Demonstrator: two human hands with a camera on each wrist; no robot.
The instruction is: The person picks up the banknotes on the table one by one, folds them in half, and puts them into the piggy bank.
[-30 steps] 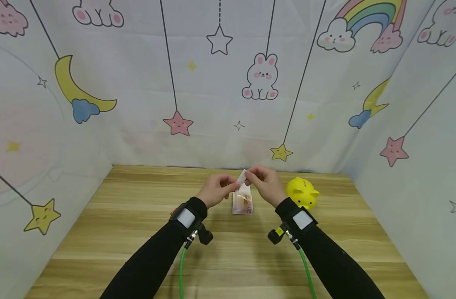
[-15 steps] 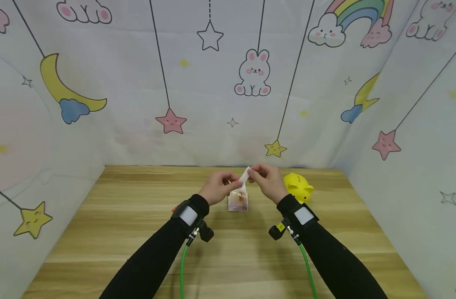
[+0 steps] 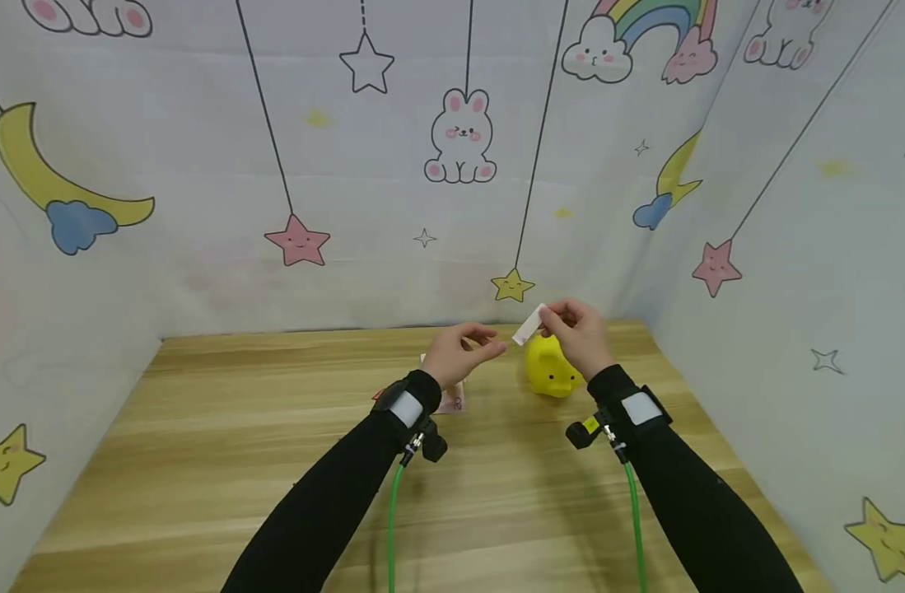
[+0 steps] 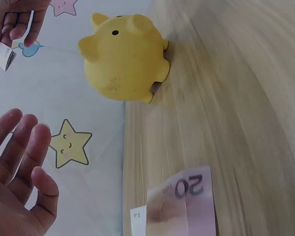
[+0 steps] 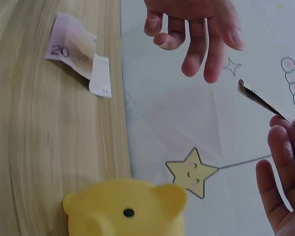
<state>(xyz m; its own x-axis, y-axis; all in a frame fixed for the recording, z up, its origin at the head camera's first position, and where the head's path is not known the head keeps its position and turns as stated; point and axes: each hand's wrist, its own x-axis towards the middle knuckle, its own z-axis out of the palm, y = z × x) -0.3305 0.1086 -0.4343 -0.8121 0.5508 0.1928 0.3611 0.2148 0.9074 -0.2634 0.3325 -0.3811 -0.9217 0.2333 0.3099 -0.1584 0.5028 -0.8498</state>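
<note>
My right hand pinches a narrow folded banknote between thumb and fingertips, raised above the table. In the right wrist view the note shows its dark printed edge with a curled end. My left hand hovers to its left, fingers spread and holding nothing, as the left wrist view shows. Below and behind the right hand stands a yellow piggy bank, its top partly covered by that hand in the head view. A creased purple 20 banknote lies on the table beneath the left hand, with a pale paper piece at its edge.
The wooden table ends at a white cloth backdrop printed with stars, moons and rabbits. A small red item shows beside the left wrist, mostly hidden. A green cable trails from the left wrist, another green cable from the right.
The left hand has let go of the folded banknote. The right hand has carried it right, up over the piggy bank. The head view has turned to the right.
</note>
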